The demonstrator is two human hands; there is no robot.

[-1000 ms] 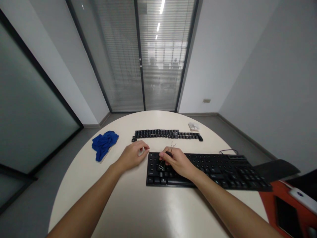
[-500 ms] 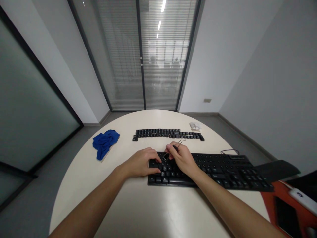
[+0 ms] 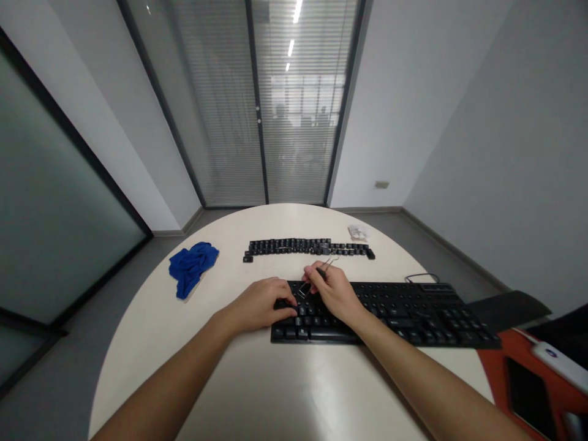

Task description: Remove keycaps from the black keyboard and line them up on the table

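Observation:
A black keyboard (image 3: 404, 312) lies on the round table, with keycaps on its lower rows and small bare key posts showing on much of its upper part. My left hand (image 3: 261, 303) grips its left end, thumb and curled fingers on the key area. In my right hand (image 3: 333, 294) is a keycap puller (image 3: 321, 272) with a black handle. Its thin wire prongs point up and away; the wire loop at its other end reaches down to the keyboard's upper left keys. Whether the loop touches a key, I cannot tell.
Behind the keyboard, loose black keycaps (image 3: 289, 246) stand in rows. A blue cloth (image 3: 193, 266) lies at the left, a small clear plastic bag (image 3: 358, 232) at the back right. Right of the pale table (image 3: 275, 392), a phone (image 3: 528, 392) and a white device (image 3: 560, 360) rest on a red surface.
The whole view has shifted slightly, moving the table and its things a little leftward. Both hands keep nearly the same places on the keyboard; the puller's loop sits slightly differently.

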